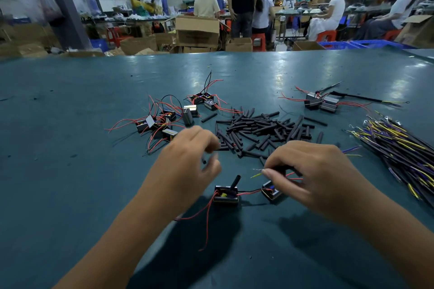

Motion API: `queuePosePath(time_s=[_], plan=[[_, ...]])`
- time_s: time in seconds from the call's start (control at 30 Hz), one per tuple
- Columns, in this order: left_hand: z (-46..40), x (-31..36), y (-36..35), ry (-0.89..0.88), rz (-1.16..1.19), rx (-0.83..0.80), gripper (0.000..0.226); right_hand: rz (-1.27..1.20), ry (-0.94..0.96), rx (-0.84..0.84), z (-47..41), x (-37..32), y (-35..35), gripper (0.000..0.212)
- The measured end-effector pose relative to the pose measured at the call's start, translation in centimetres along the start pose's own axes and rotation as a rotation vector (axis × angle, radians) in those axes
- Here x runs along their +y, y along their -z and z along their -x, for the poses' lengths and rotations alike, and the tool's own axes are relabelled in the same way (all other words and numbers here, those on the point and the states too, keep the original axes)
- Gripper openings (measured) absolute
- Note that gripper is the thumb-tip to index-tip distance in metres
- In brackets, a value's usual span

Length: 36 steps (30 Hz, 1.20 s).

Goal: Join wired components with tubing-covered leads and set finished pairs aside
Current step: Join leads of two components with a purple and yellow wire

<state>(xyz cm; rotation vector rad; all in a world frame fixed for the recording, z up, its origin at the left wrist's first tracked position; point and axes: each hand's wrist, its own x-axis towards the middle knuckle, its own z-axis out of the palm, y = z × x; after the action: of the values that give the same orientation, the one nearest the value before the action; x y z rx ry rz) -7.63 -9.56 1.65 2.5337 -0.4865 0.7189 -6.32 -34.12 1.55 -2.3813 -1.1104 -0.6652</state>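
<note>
Here right hand (pixel 312 171) pinches yellow lead (pixel 256 175); left hand (pixel 190 159) blurred.

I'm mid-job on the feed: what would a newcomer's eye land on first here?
Probably the heap of black tubing pieces at mid-table, just beyond both hands. Next, the right hand pinching bare wire ends above two small black components near the front, with red-wired parts scattered to the left.

Both bare forearms reach forward over the table. The left hand (pixel 187 159) hovers with fingers curled, blurred, its grip unclear. The right hand (pixel 312 171) is knuckles-up, thumb and fingertips pinched together on a thin wire lead (pixel 257 174)
</note>
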Motion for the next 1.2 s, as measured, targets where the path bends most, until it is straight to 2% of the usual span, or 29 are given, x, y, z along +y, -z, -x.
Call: queuePosePath(time_s=[0.13,0.4,0.63,0.8,0.93,1.2], plan=[[0.7,1.8,-0.7,-0.175,0.155,-0.087,0.025,0.0,0.021,-0.014,-0.1,-0.3,-0.3,0.022],[0.7,2.1,-1.3,-0.302,0.059,0.012,0.015,0.005,0.02,-0.026,-0.1,-0.6,-0.3,0.02],[0.8,2.3,-1.2,-0.278,0.042,-0.015,0.018,0.03,0.015,-0.015,-0.2,-0.9,-0.2,0.019],[0.8,2.5,-1.3,-0.205,0.018,-0.014,0.02,0.014,-0.078,-0.033,-0.3,-1.1,-0.5,0.019],[0.9,2.5,-1.7,-0.122,0.071,-0.023,0.013,-0.075,-0.168,-0.033,-0.2,-1.0,-1.1,0.011],[0.9,2.3,-1.7,-0.133,0.184,-0.015,0.007,-0.275,-0.294,-0.022,-0.4,-0.8,-0.7,0.016]])
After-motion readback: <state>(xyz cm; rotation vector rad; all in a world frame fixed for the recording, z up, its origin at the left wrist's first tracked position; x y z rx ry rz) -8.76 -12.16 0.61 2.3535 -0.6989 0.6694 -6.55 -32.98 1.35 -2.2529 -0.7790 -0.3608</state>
